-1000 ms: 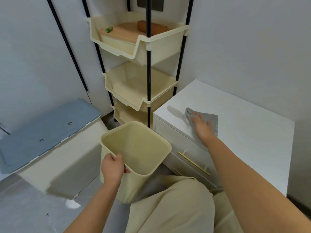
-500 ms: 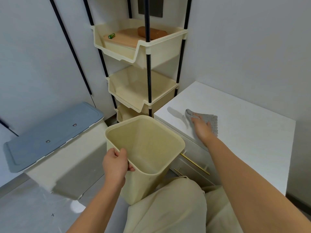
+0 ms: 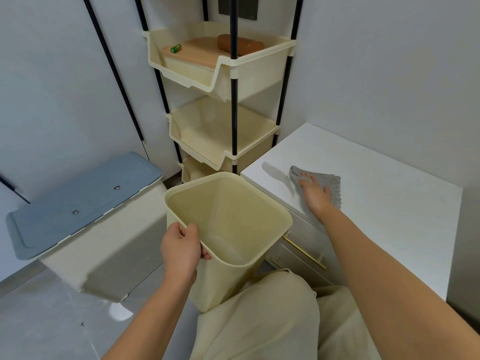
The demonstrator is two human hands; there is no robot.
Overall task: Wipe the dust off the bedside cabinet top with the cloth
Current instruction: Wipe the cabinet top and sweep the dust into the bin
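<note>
The white bedside cabinet (image 3: 376,193) stands at the right against the wall, with gold drawer handles on its front. A grey cloth (image 3: 330,181) lies on its top near the front left edge. My right hand (image 3: 315,194) presses flat on the cloth, fingers spread. My left hand (image 3: 180,249) grips the near rim of a cream plastic bin (image 3: 233,229), held just off the cabinet's front left corner, its mouth a little below the top's edge.
A cream shelf rack (image 3: 223,94) with black poles stands behind the bin; its top tray holds a board, a brown block and a green battery. A cream box with a blue lid (image 3: 83,196) sits at the left. My knee (image 3: 259,320) is below.
The bin has risen and moved right, closer to the cabinet's corner. My right hand stays on the cloth at about the same spot.
</note>
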